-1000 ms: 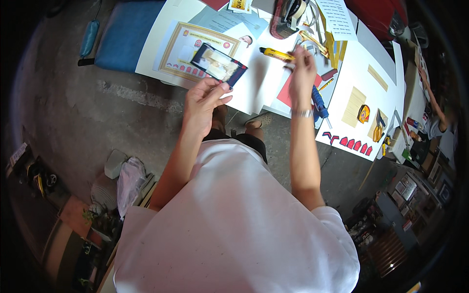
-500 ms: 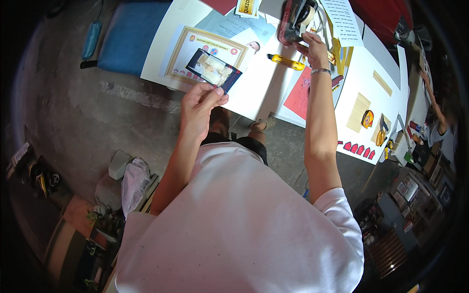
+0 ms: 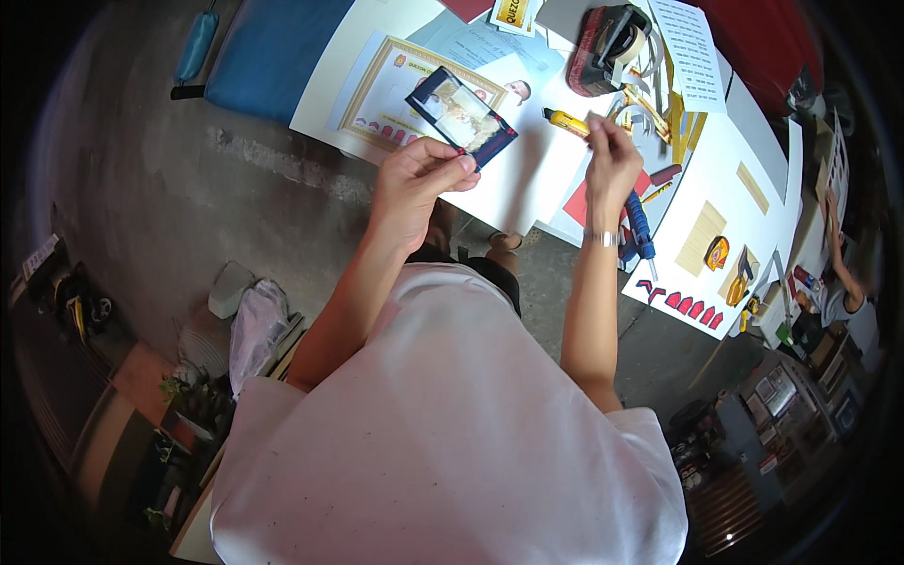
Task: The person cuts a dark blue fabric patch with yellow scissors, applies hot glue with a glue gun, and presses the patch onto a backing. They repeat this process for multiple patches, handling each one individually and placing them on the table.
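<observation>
My left hand (image 3: 419,188) pinches the lower edge of a small dark-bordered rectangular card (image 3: 460,111) with a pale, glossy middle. The card is held tilted above a gold-bordered certificate (image 3: 363,89) on the white table. Raised over the table to the right, my right hand (image 3: 612,169) has thumb and fingers pressed together; what they pinch, if anything, is too small to make out. Just beyond those fingertips lies a yellow utility knife (image 3: 565,122). A black and dark red tape dispenser (image 3: 595,56) with a roll of tape stands farther back.
A blue glue gun (image 3: 640,231) lies beside my right wrist. Farther right on the white table (image 3: 687,198) are a tape measure (image 3: 718,252) and several red cut-out shapes (image 3: 692,308). A blue padded seat (image 3: 268,61) adjoins the table's left. Another person's arm (image 3: 836,240) shows at far right.
My right hand has left the tape dispenser and come back toward me, fingers pinched. The card in my left hand has shifted right and tilted more. The whole view has turned slightly.
</observation>
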The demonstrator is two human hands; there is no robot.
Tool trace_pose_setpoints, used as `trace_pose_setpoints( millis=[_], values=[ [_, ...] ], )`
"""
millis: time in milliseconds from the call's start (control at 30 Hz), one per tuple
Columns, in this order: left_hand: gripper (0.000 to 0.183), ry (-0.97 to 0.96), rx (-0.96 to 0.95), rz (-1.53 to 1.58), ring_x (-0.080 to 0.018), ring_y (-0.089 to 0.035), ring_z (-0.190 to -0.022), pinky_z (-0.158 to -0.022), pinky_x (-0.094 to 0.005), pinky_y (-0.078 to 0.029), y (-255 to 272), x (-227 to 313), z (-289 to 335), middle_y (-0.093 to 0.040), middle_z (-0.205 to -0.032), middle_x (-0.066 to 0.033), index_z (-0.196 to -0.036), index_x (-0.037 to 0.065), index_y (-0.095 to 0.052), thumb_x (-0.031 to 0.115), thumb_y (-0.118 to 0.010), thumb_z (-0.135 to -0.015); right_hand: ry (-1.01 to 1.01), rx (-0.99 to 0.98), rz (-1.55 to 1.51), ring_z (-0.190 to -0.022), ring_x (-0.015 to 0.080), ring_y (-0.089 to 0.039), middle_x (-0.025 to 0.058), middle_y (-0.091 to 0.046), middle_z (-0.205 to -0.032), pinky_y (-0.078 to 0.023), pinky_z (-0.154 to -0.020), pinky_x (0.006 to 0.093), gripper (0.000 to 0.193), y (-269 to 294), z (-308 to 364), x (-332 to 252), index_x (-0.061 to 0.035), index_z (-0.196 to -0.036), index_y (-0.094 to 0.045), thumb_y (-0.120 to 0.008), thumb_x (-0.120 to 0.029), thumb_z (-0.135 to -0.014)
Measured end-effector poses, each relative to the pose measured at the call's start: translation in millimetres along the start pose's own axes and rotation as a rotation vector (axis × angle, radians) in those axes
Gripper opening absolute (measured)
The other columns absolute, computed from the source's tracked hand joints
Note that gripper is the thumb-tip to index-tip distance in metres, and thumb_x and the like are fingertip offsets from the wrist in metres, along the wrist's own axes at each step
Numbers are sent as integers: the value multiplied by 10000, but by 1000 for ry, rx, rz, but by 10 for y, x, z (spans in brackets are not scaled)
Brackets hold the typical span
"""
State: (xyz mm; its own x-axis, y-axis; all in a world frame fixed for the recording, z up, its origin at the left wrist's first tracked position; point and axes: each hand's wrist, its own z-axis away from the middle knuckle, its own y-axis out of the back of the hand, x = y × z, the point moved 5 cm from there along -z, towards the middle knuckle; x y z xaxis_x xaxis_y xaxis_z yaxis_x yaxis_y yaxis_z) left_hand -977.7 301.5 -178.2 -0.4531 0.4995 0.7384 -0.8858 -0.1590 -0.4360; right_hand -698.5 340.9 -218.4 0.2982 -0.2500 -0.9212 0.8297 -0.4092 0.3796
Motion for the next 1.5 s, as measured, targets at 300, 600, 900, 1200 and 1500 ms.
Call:
trace_pose_setpoints(
  millis=[300,600,900,1200,1500],
  values=[
    [131,69,-129,-63,-171,-722,-793,-751,-275,-612,-328,102,170,-722,-908,-146,-983,-78,-665,-23,-731,-884,-143,-545,-199,-675,81,-615,36,-693,-810,-484,-606,234,125,-116,894,-1443,20,-1043,-687,-706,-43,-937],
    [179,119,-152,-112,-180,-733,-836,-743,-262,-617,-328,217,348,-728,-931,-162,-1016,-93,-681,-37,-751,-861,-53,-653,9,-710,73,-617,23,-681,-826,-503,-641,225,121,-61,970,-1427,27,-967,-677,-717,-85,-948],
    [94,86,-146,-141,-161,-722,-821,-739,-274,-633,-318,191,446,-723,-917,-120,-993,-50,-692,-32,-712,-902,-26,-603,-45,-676,81,-638,47,-691,-744,-503,-615,249,103,-50,1083,-1421,13,-926,-685,-737,-75,-916],
    [133,96,-145,-140,-182,-737,-830,-748,-272,-631,-317,179,460,-732,-949,-145,-1018,-70,-684,-32,-719,-895,41,-555,68,-735,85,-681,36,-706,-830,-529,-639,232,116,-53,1140,-1432,35,-963,-664,-720,-64,-940],
    [86,63,-177,-118,-155,-726,-852,-779,-288,-636,-335,219,439,-726,-962,-111,-1018,-33,-688,13,-680,-945,252,-441,152,-711,114,-690,86,-722,-828,-537,-641,252,114,-62,1141,-1574,33,-951,-667,-738,-47,-912]
  ],
)
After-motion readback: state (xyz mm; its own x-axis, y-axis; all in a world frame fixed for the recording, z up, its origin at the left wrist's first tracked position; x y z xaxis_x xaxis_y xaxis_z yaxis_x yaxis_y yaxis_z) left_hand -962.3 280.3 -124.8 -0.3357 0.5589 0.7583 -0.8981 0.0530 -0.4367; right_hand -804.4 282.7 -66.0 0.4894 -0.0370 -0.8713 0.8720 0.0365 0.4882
